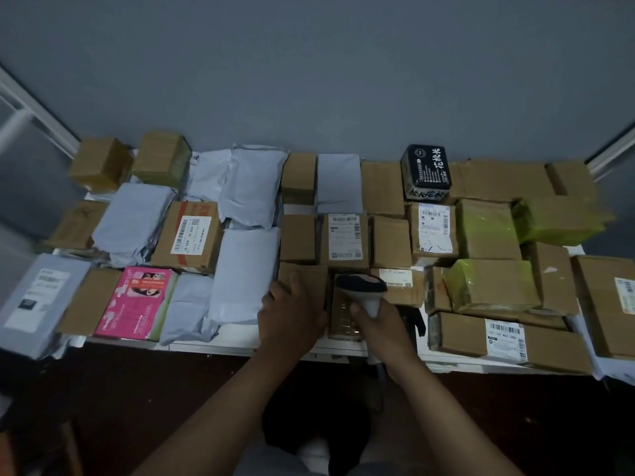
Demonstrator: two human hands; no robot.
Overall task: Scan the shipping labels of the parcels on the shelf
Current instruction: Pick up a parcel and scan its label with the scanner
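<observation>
A barcode scanner (364,293) is gripped in the right hand (381,324), the fingers being curled round its pale handle while its dark head is pointed away from the person, over a small brown parcel (343,319) at the front edge of the shelf (220,341). The left hand (292,314) is laid on a cardboard box (305,280) just to the left of that parcel; its fingers are bent over the box's near edge and top, so the box is held rather than merely touched. No label is visible on either of these two items (their tops are partly covered by the hands and the scanner).

Around the hands, the white shelf is crowded with parcels set close together in rough rows. Immediately left of the held box, a grey poly mailer (244,273) is seen, and further left a pink printed package (137,304) lies at the front edge. Behind the hands, a box with a white shipping label (344,237) is placed, and another labelled box (434,231) stands to its right, in front of a black package with white lettering (426,171). To the right, boxes wrapped in yellow-green tape (491,283) are stacked, and a long labelled box (505,338) lies at the front. A grey wall (309,80) is seen behind the shelf.
</observation>
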